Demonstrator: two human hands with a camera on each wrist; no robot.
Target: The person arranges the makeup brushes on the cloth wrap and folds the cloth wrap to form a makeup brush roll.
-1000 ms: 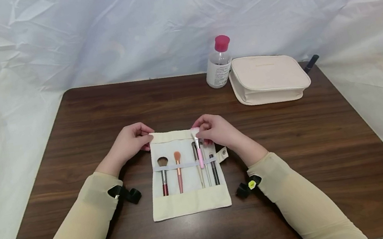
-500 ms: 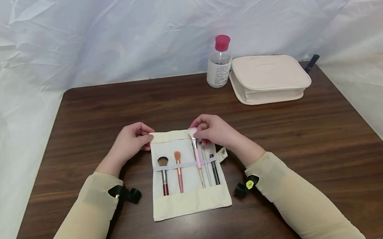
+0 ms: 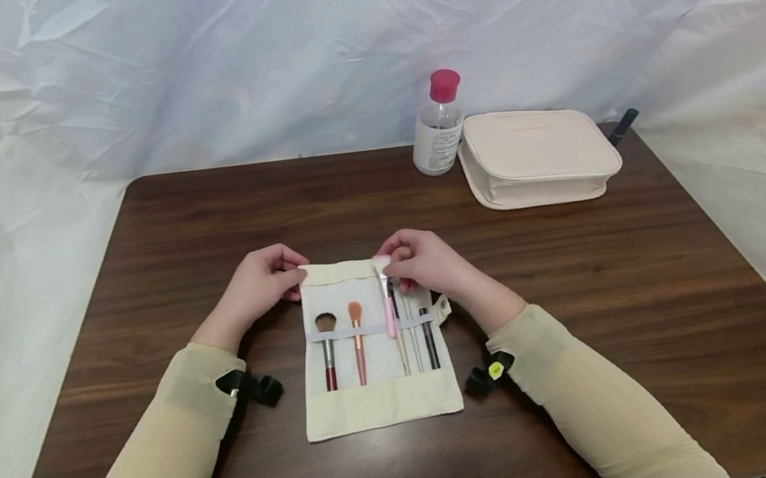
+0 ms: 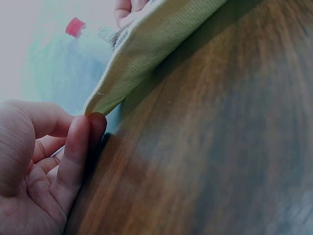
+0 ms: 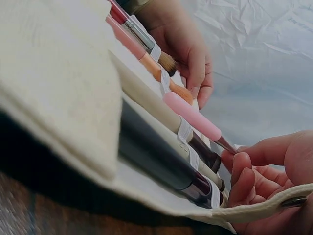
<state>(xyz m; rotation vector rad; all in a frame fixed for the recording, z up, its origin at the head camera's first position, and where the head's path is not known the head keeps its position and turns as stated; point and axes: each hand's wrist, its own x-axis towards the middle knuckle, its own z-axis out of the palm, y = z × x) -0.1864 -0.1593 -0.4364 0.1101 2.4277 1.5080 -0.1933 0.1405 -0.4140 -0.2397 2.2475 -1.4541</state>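
Observation:
A cream fabric brush roll [image 3: 380, 406] lies unfolded on the table, with a pale elastic band [image 3: 340, 334] across it. My left hand [image 3: 257, 284] pinches its far left corner, as the left wrist view also shows. With thumb and fingers, my right hand [image 3: 430, 263] holds a pink-handled makeup brush [image 3: 389, 312] near its white head, handle pointing down toward the band. In the right wrist view that pink handle [image 5: 193, 115] is above the other brushes. Under the band sit a dark-bristled brush [image 3: 328, 355], an orange-bristled brush [image 3: 359, 350], a black-handled brush [image 3: 431, 347] and slim beige-handled ones.
A clear bottle with a red cap [image 3: 437, 128] stands at the back of the table. Beside it lies a pale pink zip pouch [image 3: 539, 153], with a black stick [image 3: 624, 127] at its right. The roll's snap tab [image 3: 443, 309] sticks out on the right.
My right hand has shifted slightly left with the pink brush, bringing it from over the slim brushes to their left side. The left hand has stayed at the corner.

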